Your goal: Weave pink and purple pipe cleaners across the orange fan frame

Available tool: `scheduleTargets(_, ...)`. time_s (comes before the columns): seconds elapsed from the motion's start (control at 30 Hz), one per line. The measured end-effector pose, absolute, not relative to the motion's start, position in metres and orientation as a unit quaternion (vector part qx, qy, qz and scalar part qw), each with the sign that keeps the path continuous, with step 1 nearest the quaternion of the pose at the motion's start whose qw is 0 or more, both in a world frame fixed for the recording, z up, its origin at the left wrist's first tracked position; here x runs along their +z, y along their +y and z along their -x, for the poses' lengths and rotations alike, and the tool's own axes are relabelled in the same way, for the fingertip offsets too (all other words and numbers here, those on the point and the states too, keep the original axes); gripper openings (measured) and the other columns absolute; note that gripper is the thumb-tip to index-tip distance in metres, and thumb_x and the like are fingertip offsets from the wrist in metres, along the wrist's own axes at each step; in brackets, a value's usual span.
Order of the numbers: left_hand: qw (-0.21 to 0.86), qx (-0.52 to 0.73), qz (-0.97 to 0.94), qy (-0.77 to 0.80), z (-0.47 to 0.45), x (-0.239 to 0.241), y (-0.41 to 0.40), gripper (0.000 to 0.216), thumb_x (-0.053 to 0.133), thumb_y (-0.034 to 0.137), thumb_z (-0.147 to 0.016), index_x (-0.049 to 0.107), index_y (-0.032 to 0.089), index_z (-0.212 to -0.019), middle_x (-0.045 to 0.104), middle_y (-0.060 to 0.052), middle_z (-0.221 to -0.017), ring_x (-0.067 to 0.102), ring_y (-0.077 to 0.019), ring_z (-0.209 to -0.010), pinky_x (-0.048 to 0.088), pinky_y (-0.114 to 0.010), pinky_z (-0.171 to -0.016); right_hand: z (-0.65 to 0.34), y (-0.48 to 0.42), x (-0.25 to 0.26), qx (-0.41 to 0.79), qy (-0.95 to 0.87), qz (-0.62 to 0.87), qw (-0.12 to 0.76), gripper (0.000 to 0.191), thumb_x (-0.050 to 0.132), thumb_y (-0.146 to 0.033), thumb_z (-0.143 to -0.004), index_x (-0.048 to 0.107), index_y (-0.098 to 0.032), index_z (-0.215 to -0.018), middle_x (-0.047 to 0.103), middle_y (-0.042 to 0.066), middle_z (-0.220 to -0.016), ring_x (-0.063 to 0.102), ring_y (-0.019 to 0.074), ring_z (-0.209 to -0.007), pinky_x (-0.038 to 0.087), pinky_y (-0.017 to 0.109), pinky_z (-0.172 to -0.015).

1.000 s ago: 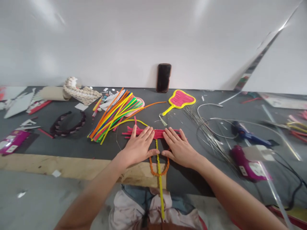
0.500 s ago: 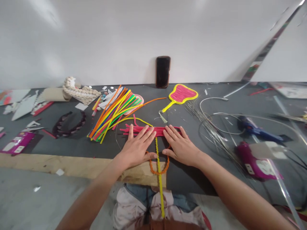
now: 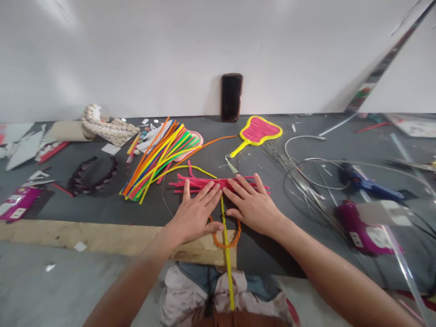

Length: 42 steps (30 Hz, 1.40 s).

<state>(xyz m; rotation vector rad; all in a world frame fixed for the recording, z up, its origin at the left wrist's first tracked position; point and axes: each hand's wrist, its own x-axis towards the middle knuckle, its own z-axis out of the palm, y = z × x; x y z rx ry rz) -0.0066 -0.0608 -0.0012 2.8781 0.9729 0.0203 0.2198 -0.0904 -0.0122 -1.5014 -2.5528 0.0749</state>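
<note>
My left hand (image 3: pixel 195 210) and my right hand (image 3: pixel 250 204) lie flat, fingers spread, on a row of pink pipe cleaners (image 3: pixel 190 184) laid crosswise on the dark mat (image 3: pixel 136 206). Both sets of fingertips press the pink bundle near its middle. A yellow pipe cleaner (image 3: pixel 227 254) runs from between my hands toward me, over the mat's edge. An orange twisted loop (image 3: pixel 226 243) curves around it just below my thumbs. Neither hand holds anything.
A fan of coloured pipe cleaners (image 3: pixel 160 156) lies behind the left hand. A pink and yellow woven paddle (image 3: pixel 259 129), a phone (image 3: pixel 231 96) against the wall, thin wires (image 3: pixel 299 184), a blue glue gun (image 3: pixel 366 181), a magenta glue gun (image 3: pixel 357 225) and a dark headband (image 3: pixel 91 175) surround the work.
Both hands have slid inward along the pink bundle, so the fingertips now nearly meet at its middle. The view has tilted slightly.
</note>
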Motion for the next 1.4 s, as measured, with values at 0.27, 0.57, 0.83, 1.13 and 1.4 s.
scheduleTargets(0.27,0.026,0.012,-0.945,0.327,0.009,0.0,-0.062,0.086,0.02,0.075,-0.089,0.041,0.015,-0.146,0.038,-0.013,-0.154,0.026,-0.0305,-0.146,-0.026,-0.065,-0.109,-0.221,-0.091,-0.009,0.048,-0.855,0.514,0.06,0.055,0.044,-0.057,-0.096,0.052,-0.025,-0.14,0.043,0.008,-0.152,0.032,0.0334,-0.144,0.019,0.067,-0.115)
scheduleTargets(0.57,0.027,0.064,-0.924,0.376,0.028,0.011,-0.055,0.064,0.026,0.06,-0.098,0.042,0.021,-0.146,0.045,-0.01,-0.15,0.029,-0.029,-0.146,-0.021,-0.065,-0.111,-0.222,-0.091,-0.011,0.039,-0.859,0.509,0.045,0.056,0.043,-0.057,-0.096,0.05,-0.025,-0.142,0.042,0.009,-0.153,0.032,0.0338,-0.143,0.021,0.066,-0.114)
scheduleTargets(0.83,-0.038,0.116,-0.874,0.471,0.046,0.016,-0.08,0.042,0.035,0.033,-0.102,0.05,0.022,-0.139,0.052,-0.009,-0.145,0.031,-0.0281,-0.145,-0.013,-0.065,-0.115,-0.224,-0.091,-0.017,0.026,-0.863,0.502,0.054,0.053,0.041,-0.054,-0.098,0.05,-0.025,-0.142,0.042,0.009,-0.152,0.033,0.0339,-0.143,0.02,0.067,-0.114)
scheduleTargets(1.13,-0.061,0.093,-0.896,0.431,0.022,0.006,-0.086,0.041,0.038,0.035,-0.101,0.052,0.022,-0.138,0.053,-0.007,-0.144,0.035,-0.0278,-0.143,-0.017,-0.067,-0.113,-0.223,-0.092,-0.017,0.017,-0.861,0.506,0.051,0.051,0.045,-0.051,-0.097,0.051,-0.025,-0.141,0.043,0.01,-0.152,0.034,0.0338,-0.143,0.021,0.066,-0.114)
scheduleTargets(1.4,-0.065,0.082,-0.89,0.443,0.027,0.008,-0.072,0.035,0.045,0.033,-0.099,0.059,0.026,-0.131,0.063,-0.007,-0.133,0.044,-0.0292,-0.137,-0.013,-0.071,-0.112,-0.223,-0.091,-0.017,0.021,-0.861,0.505,0.053,0.051,0.043,-0.052,-0.098,0.051,-0.026,-0.141,0.043,0.009,-0.152,0.034,0.0332,-0.142,0.021,0.065,-0.114)
